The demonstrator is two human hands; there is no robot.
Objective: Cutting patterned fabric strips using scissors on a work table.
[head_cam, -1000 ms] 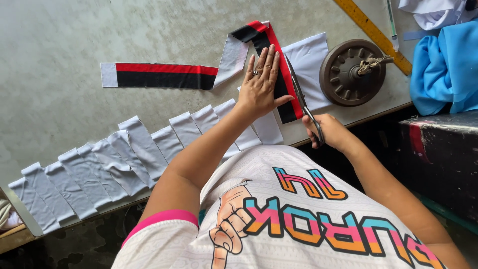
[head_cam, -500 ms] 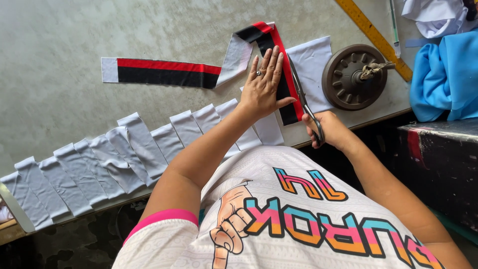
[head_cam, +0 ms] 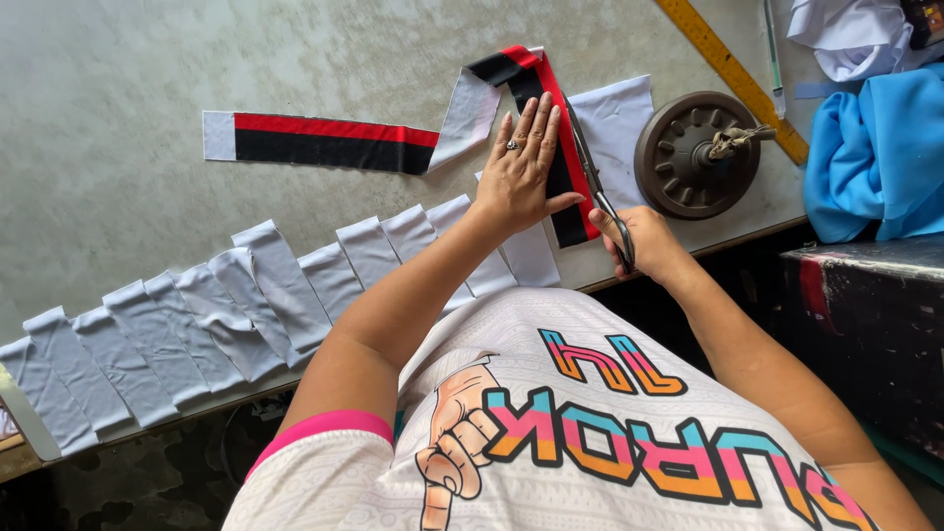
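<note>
I count approx. 12 pale grey cloth strips (head_cam: pixel 246 305) in a row, 1 red-black band (head_cam: pixel 334 143), 1 pr scissors (head_cam: pixel 595 187), 1 round iron weight (head_cam: pixel 693 157), 1 yellow ruler (head_cam: pixel 733 74), 1 blue cloth pile (head_cam: pixel 875 157), 1 white cloth piece (head_cam: pixel 615 123).

Tailoring workshop: scissors (head_cam: pixel 598 192), cut fabric strips (head_cam: pixel 197 324).

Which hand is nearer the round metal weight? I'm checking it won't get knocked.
Right. The right hand works scissors just beside the round metal weight; the left hand lies flat farther away.
</note>
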